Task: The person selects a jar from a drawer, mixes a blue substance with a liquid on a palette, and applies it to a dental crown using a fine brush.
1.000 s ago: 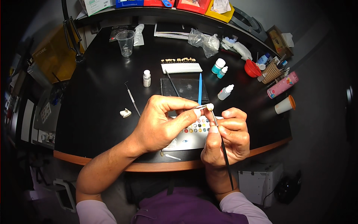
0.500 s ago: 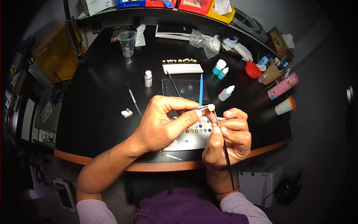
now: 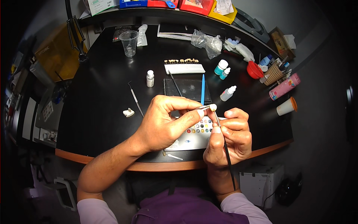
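Note:
Over the front of the desk, my left hand [image 3: 166, 121] is closed on slim metal tweezers [image 3: 203, 107]. A small whitish dental crown [image 3: 213, 107] sits at their tip. My right hand [image 3: 229, 140] pinches a fine brush [image 3: 228, 158] with a long black handle, which slants down toward me. The brush's upper end meets the crown from below; its bristles are too small to make out. Partly covered by my hands, a white palette [image 3: 197, 143] with rows of coloured wells lies underneath.
Beyond my hands are a dark slab [image 3: 186, 89], a blue stick [image 3: 203, 89], a shade guide [image 3: 184, 69] and a dropper bottle [image 3: 228, 93]. To the left lie a dental probe [image 3: 136, 99], a tooth model [image 3: 128, 112] and a small bottle [image 3: 150, 79]. A white cup [image 3: 285, 108] stands right.
The whole scene has shifted slightly rightward in the picture. Both hands keep nearly the same pose, with the brush still against the crown.

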A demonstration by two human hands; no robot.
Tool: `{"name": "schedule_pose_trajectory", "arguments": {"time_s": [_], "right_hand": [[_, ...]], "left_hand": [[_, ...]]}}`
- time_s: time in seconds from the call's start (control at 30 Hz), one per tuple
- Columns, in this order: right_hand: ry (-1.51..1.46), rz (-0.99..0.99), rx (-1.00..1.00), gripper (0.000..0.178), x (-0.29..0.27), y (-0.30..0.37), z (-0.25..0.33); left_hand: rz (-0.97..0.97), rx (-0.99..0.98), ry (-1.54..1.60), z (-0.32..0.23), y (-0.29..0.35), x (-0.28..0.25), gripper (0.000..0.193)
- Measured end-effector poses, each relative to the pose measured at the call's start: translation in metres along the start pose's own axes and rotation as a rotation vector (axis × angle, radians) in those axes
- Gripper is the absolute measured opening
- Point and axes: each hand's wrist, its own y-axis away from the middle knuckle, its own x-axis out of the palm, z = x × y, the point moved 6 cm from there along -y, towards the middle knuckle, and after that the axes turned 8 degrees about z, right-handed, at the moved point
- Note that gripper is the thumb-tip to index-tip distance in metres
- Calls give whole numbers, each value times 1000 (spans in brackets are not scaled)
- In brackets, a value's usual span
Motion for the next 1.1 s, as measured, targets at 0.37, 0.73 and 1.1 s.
{"name": "schedule_pose_trajectory", "arguments": {"time_s": [0.37,0.73,1.1], "right_hand": [[2,15,15,23,0,0,2],[-81,-26,29,20,2,3,3],[-65,-29,54,21,2,1,-1]], "left_hand": [[-18,18,21,0,0,0,20],[-55,98,-141,-7,4,-2,18],[-48,132,-173,-6,4,-4,16]]}}
